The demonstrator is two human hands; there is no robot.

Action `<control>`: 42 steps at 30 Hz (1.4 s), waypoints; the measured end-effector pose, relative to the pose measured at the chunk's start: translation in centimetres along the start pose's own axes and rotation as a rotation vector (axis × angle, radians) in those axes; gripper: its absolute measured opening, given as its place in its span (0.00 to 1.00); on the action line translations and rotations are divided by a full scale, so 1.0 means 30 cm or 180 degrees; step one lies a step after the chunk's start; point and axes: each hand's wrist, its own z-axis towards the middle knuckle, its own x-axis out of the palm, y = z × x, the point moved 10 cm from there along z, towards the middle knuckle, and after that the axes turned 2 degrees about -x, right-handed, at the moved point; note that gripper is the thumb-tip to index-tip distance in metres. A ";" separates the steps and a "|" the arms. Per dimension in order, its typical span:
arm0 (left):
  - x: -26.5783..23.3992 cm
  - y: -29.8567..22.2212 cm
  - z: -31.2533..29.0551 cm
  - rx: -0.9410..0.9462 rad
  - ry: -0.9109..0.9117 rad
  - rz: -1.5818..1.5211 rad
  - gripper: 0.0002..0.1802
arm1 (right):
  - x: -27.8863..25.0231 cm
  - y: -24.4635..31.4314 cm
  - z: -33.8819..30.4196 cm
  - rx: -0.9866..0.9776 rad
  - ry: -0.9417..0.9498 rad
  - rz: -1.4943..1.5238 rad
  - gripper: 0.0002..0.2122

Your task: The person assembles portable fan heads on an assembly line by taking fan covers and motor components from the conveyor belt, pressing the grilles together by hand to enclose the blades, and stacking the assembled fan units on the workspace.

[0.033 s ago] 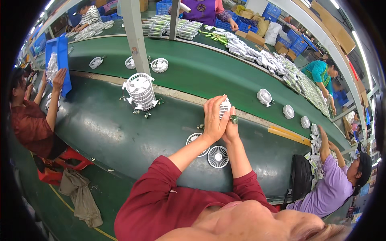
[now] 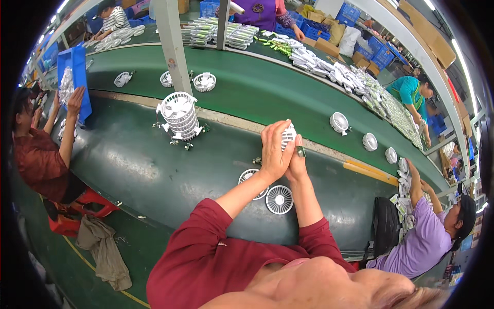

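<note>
Both my hands are raised over the dark green bench, pressed round a small white fan head (image 2: 288,137) whose slotted cage shows between the fingers. My left hand (image 2: 275,152) wraps it from the left, and my right hand (image 2: 296,164) closes on it from the right. A small green circuit board (image 2: 301,151) sticks out by my right fingers. Under my left wrist lies an open fan housing (image 2: 248,176), partly covered by the forearm. Beside it is a round white grille cover (image 2: 279,200). To the left stands a stack of fan housings (image 2: 180,123) with blades in the top one.
Beyond the bench, a green conveyor belt (image 2: 267,85) carries several fan heads, including one fan head (image 2: 339,122) at right. A grey post (image 2: 174,51) rises behind the stack. A black bag (image 2: 386,224) lies at right. Co-workers sit on both sides; one holds a blue bin (image 2: 82,103).
</note>
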 end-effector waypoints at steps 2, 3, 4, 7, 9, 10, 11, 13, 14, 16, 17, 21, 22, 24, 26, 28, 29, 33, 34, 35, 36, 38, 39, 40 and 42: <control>0.022 0.034 -0.001 -0.0023 0.0064 -0.0062 0.27 | -0.009 -0.009 0.009 0.0115 0.0039 -0.0060 0.25; 0.036 0.065 0.003 -0.0067 0.0123 -0.0131 0.28 | -0.017 -0.014 0.026 0.0145 0.0057 -0.0154 0.25; 0.043 0.094 0.009 -0.0164 0.0251 -0.0297 0.30 | -0.033 -0.031 0.045 0.0310 -0.0024 -0.0183 0.25; 0.074 0.158 0.040 -0.0444 0.0741 -0.0283 0.34 | -0.130 0.003 0.145 0.0149 -0.0227 -0.0502 0.22; 0.023 0.175 0.063 -0.0383 0.0914 0.0110 0.32 | -0.208 0.108 0.205 -0.0406 -0.0457 -0.1611 0.24; 0.051 0.162 0.085 -0.0269 0.1036 0.0206 0.27 | -0.342 0.224 0.234 -0.0904 -0.0763 -0.2390 0.26; 0.034 0.182 0.093 -0.0304 0.1208 0.0359 0.22 | -0.409 0.267 0.227 -0.0997 -0.1153 -0.2881 0.29; -0.010 0.212 0.079 -0.0352 0.1594 0.0600 0.13 | -0.466 0.313 0.178 -0.0966 -0.1499 -0.4430 0.30; -0.025 0.229 0.064 -0.0438 0.1864 0.0700 0.10 | -0.448 0.326 0.142 -0.1271 -0.1353 -0.4831 0.29; -0.052 0.249 0.055 -0.0520 0.2131 0.0912 0.07 | -0.364 0.318 0.021 -0.1872 -0.0964 -0.5139 0.27; -0.050 0.264 0.019 -0.0837 0.2693 0.0979 0.08 | -0.346 0.260 -0.021 -0.1213 -0.0625 -0.4527 0.26; 0.005 0.262 -0.073 -0.0994 0.3559 0.1075 0.14 | -0.023 0.159 -0.305 -0.0737 0.1233 -0.4758 0.28; 0.007 0.285 -0.100 -0.0889 0.3616 0.1277 0.13 | 0.007 0.094 -0.363 -0.0494 0.1490 -0.4546 0.32; 0.061 0.273 -0.112 -0.0814 0.3699 0.1176 0.12 | 0.019 0.037 -0.458 -0.0306 0.1790 -0.4962 0.36; 0.075 0.269 -0.118 -0.0810 0.3714 0.1121 0.10 | 0.028 0.018 -0.489 -0.0324 0.1653 -0.5373 0.35; 0.089 0.269 -0.131 -0.0844 0.3782 0.1151 0.08 | -0.010 0.023 -0.488 -0.0458 0.1588 -0.5154 0.33; 0.091 0.273 -0.144 -0.0884 0.3859 0.1260 0.09 | -0.019 0.036 -0.480 -0.0475 0.1603 -0.5050 0.31; 0.103 0.281 -0.169 -0.0781 0.3855 0.1320 0.08 | -0.074 0.156 -0.403 -0.0817 0.0955 -0.4248 0.16; 0.108 0.282 -0.169 -0.0757 0.3801 0.1220 0.08 | -0.104 0.171 -0.374 -0.0497 0.0704 -0.3899 0.15; 0.105 0.272 -0.151 -0.0647 0.3624 0.1203 0.10 | -0.123 0.186 -0.351 -0.0201 0.0473 -0.3531 0.13; 0.107 0.278 -0.126 -0.0779 0.3378 0.1016 0.11 | -0.130 0.199 -0.330 -0.0145 0.0297 -0.3075 0.12; 0.108 0.283 -0.084 -0.0921 0.2880 0.0559 0.13 | -0.126 0.224 -0.284 -0.0093 0.0004 -0.2166 0.13; 0.107 0.286 -0.063 -0.1007 0.2598 0.0309 0.13 | -0.107 0.253 -0.258 -0.0285 -0.0050 -0.1913 0.14; 0.103 0.284 -0.047 -0.1102 0.2316 0.0060 0.13 | -0.098 0.269 -0.231 -0.0419 -0.0131 -0.1876 0.15; 0.069 0.375 -0.037 -0.1511 0.1702 -0.0740 0.14 | -0.037 0.280 -0.170 -0.0600 -0.0197 -0.1950 0.17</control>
